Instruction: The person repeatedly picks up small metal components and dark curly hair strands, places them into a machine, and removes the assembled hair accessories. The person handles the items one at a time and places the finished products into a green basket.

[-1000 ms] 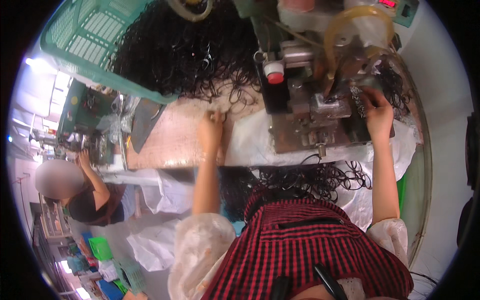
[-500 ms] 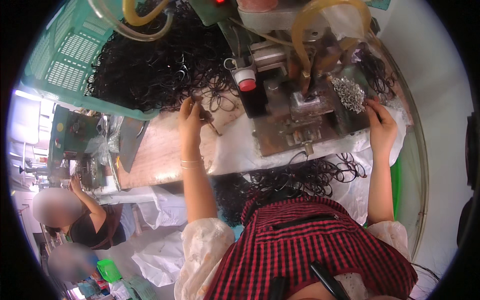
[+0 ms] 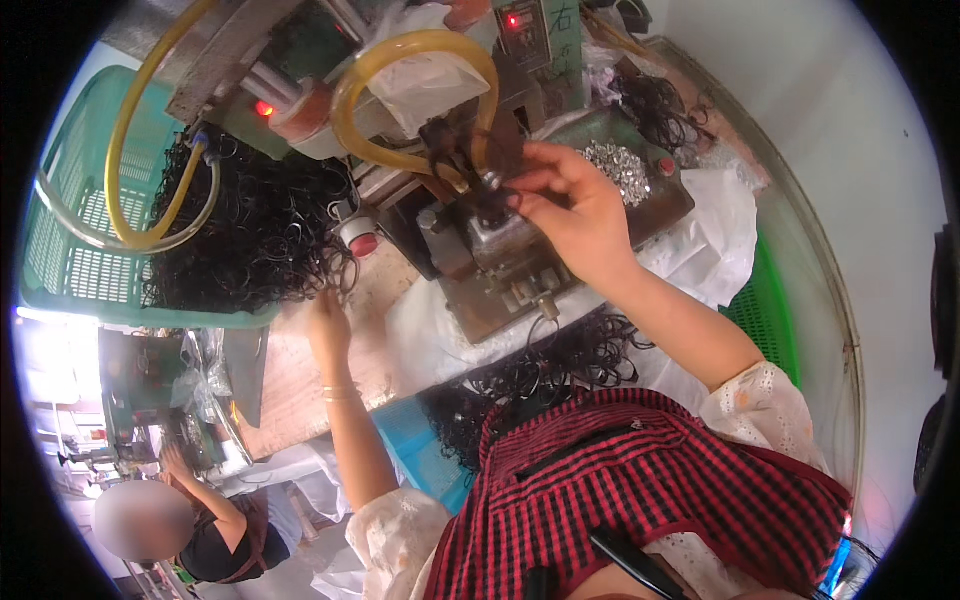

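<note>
A black elastic loop (image 3: pixel 497 192) sits pinched in the fingertips of the right hand (image 3: pixel 572 212), held against the head of a small metal press (image 3: pixel 500 255) on the counter (image 3: pixel 300 380), beneath a curl of yellow hose (image 3: pixel 420 50). The left hand (image 3: pixel 327 318) reaches, fingers close together, into the heap of black loops (image 3: pixel 255 225) spilling from a green plastic basket (image 3: pixel 70 240); whether it grips any cannot be told. Beside the press lies a pile of small silver clips (image 3: pixel 618 165), and another person (image 3: pixel 200 520) works at lower left.

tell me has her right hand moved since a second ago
Yes. The right hand has shifted left off the silver parts pile to the machine's centre.
</note>
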`<action>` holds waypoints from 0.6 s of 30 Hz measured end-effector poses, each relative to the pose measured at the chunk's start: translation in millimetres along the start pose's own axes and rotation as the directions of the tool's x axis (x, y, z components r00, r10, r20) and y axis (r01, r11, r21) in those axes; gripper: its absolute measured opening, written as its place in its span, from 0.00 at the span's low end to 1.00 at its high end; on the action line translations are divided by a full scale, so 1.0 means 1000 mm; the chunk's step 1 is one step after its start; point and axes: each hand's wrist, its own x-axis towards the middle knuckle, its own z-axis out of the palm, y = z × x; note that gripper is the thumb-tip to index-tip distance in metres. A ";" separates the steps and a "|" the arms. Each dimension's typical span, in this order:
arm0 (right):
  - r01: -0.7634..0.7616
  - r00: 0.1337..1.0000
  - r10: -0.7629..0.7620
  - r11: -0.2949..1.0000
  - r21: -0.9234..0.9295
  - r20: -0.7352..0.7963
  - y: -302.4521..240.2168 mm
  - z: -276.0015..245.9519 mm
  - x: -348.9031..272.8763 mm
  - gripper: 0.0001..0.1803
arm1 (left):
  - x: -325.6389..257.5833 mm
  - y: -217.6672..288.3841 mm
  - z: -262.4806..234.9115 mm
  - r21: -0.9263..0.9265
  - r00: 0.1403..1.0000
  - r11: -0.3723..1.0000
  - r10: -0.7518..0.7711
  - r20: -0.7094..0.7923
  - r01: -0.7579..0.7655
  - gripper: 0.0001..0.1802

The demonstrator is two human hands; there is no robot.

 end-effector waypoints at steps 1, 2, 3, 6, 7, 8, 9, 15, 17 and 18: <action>-0.007 1.000 0.007 1.000 0.021 0.001 -0.001 0.001 0.002 0.23 | -0.001 -0.001 -0.001 -0.077 0.991 0.994 0.063 -0.116 -0.072 0.16; -0.021 1.000 0.021 0.998 0.059 0.008 -0.001 0.001 0.005 0.23 | -0.001 0.021 -0.008 -0.405 0.993 0.913 -0.094 -0.066 0.059 0.15; -0.035 0.999 0.034 0.995 0.098 0.016 0.001 0.000 0.006 0.24 | -0.003 0.045 -0.016 -0.677 0.974 0.711 -0.222 0.038 0.189 0.13; -0.090 0.995 0.085 0.990 0.106 0.051 -0.020 0.007 0.006 0.25 | -0.018 0.088 -0.029 -0.801 0.974 0.596 -0.149 -0.172 -0.051 0.09; -0.112 0.993 0.107 0.990 0.087 0.058 -0.025 0.010 0.006 0.25 | -0.021 0.090 -0.031 -0.806 0.951 0.587 -0.202 -0.235 -0.074 0.10; -0.068 0.997 0.066 0.996 0.063 0.040 -0.021 0.014 0.005 0.25 | -0.024 0.093 -0.036 -0.810 0.921 0.579 -0.255 -0.294 -0.098 0.11; -0.059 0.998 0.058 0.998 0.036 0.040 -0.023 0.013 0.006 0.25 | -0.028 0.098 -0.042 -0.804 0.891 0.583 -0.295 -0.346 -0.119 0.12; -0.082 0.993 0.082 0.997 -0.012 0.081 -0.037 0.007 0.010 0.22 | -0.061 0.195 -0.132 -0.844 0.848 0.093 0.104 -0.519 -0.528 0.07; -0.112 0.990 0.109 0.994 0.022 0.088 -0.033 0.005 0.010 0.17 | -0.067 0.224 -0.129 -0.844 0.840 0.088 0.195 -0.507 -0.530 0.06; -0.131 0.989 0.122 0.987 0.098 0.089 -0.023 0.003 0.011 0.15 | -0.068 0.235 -0.123 -0.842 0.844 0.127 0.210 -0.494 -0.525 0.06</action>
